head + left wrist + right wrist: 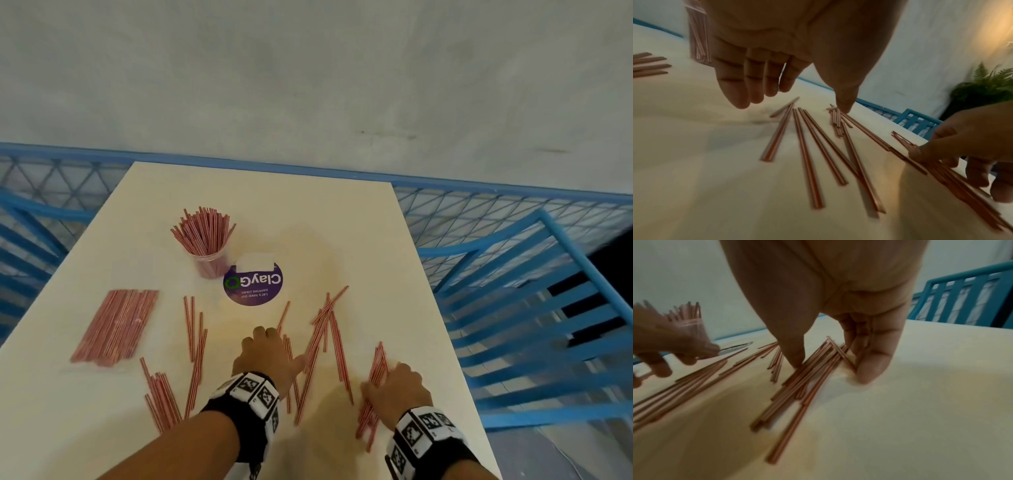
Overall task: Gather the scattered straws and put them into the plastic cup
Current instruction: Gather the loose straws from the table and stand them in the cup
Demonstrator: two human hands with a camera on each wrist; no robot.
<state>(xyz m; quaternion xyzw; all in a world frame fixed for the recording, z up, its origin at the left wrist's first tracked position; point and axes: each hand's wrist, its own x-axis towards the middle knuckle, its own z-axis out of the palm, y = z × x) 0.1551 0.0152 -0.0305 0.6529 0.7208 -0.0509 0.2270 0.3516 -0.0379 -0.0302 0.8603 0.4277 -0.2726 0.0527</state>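
A clear plastic cup [209,264] packed with red-and-white striped straws stands at the table's middle left; it shows blurred in the right wrist view as the cup [691,324]. Loose straws [322,339] lie scattered across the near half of the table. My right hand [383,377] pinches a bundle of straws [797,394] flat on the table, thumb on one side and fingers on the other. My left hand [281,346] hovers over the middle straws [807,146] with relaxed fingers and holds nothing; its thumb tip touches a small cluster.
A sealed packet of straws [116,325] lies at the left. A round purple sticker [253,286] sits just right of the cup. More loose straws [161,394] lie near the left front. Blue railing [531,308] borders the table on the right and behind.
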